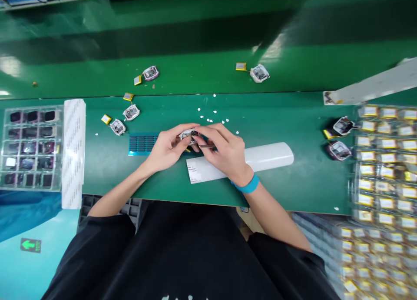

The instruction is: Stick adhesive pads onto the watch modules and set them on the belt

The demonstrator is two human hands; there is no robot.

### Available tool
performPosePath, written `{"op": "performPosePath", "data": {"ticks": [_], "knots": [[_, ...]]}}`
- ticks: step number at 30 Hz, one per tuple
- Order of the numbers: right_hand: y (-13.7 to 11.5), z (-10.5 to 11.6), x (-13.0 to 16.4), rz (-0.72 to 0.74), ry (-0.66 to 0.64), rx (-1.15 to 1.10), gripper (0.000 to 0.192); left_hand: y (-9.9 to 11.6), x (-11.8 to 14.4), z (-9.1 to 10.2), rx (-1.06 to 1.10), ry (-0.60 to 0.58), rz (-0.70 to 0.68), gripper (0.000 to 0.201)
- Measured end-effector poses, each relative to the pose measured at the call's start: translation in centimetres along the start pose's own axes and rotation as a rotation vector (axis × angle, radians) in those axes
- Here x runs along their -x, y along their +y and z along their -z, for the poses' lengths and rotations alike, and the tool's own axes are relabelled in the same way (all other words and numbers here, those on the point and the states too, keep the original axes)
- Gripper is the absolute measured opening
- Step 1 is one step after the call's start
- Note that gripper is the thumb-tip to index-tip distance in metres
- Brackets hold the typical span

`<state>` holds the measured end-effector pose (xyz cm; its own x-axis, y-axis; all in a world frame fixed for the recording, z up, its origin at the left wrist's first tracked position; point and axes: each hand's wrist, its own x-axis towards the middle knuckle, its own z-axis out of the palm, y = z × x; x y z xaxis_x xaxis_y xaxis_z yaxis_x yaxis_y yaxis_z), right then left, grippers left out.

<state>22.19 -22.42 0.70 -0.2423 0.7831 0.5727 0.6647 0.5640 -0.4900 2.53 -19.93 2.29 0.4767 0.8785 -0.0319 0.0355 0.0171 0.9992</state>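
Taking the held case as the clock's centre, a tray (pixel 59 161) of dark parts lies at nine o'clock, its contents blurred, with a white strip (pixel 73 161) along its right side, its faint repeated print unreadable. At eight, a sign (pixel 31 245) shows a green arrow pointing left, the characters beside it too small to read. Two opened units (pixel 131 112) with yellow batteries (pixel 106 118) sit between nine and ten, another unit (pixel 151 73) at eleven. A blue grate (pixel 138 144) runs partly under the left hand (pixel 167 148), whose bent fingers and thumb are clamped on the case (pixel 186 133). The right hand (pixel 228 150) meets it, wrist angled in, a blue band (pixel 249 185) round it, fingers curled to the case's right edge; whether they grip it or some small part I cannot tell, as they hide much of it. A white sheet (pixel 270 156) passes behind the right wrist toward three to four, tiny print at its left end. White bits (pixel 208 120) and one unit (pixel 259 73) lie between one and two. At three, two dark units (pixel 339 151) sit beside battery trays (pixel 355 182) cut off by the frame.
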Motion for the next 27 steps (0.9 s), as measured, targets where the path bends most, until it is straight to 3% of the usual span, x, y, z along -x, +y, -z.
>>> {"op": "performPosePath", "data": {"ticks": [3, 13, 20, 27], "knots": [[-0.23, -0.09, -0.10, 0.040, 0.063, 0.031, 0.010, 0.32, 0.22, -0.35, -0.010, 0.028, 0.025, 0.031], [-0.31, -0.13, 0.22, 0.079, 0.028, 0.097, 0.012, 0.27, 0.63, -1.00, -0.100, 0.102, 0.035, 0.030], [-0.89, 0.26, 0.06, 0.124, -0.097, 0.173, 0.024, 0.84, 0.75, -0.86, -0.220, 0.132, -0.013, 0.029], [-0.63, 0.06, -0.41, -0.026, 0.021, -0.177, 0.005, 0.93, 0.53, -0.67, -0.292, 0.187, -0.085, 0.020]]}}
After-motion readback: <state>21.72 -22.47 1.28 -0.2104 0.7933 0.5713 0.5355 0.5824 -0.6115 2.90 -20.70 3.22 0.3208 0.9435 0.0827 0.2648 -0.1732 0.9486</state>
